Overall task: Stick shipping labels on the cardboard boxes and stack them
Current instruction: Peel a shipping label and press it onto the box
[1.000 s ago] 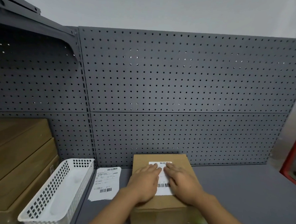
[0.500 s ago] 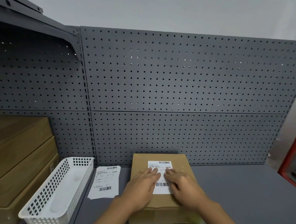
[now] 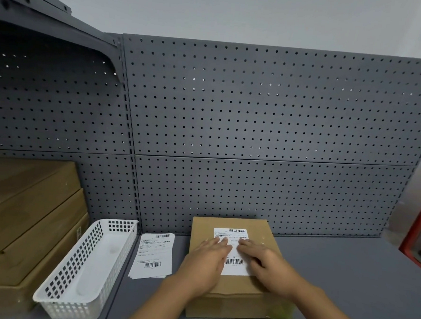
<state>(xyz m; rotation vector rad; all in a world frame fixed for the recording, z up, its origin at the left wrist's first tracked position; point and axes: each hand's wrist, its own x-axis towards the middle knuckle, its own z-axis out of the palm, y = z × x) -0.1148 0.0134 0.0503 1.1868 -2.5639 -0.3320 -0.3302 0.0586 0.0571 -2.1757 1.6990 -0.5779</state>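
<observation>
A brown cardboard box [image 3: 227,306] lies flat on the grey shelf [image 3: 345,278] against the pegboard. A white shipping label [image 3: 234,237] with barcodes lies on its top. My left hand [image 3: 205,262] rests flat on the label's left side and my right hand [image 3: 267,266] rests flat on its right side, fingers together and pointing away from me. Neither hand holds anything. A small pile of loose shipping labels [image 3: 153,254] lies on the shelf to the left of the box.
A white perforated plastic basket [image 3: 56,288] sits left of the labels. Stacked brown cardboard boxes [image 3: 20,221] fill the far left. A grey pegboard wall [image 3: 255,137] stands behind. A red frame [image 3: 419,236] stands at the right edge.
Both hands have slid back toward me along the label, uncovering more of its upper part. The box has stayed where it was.
</observation>
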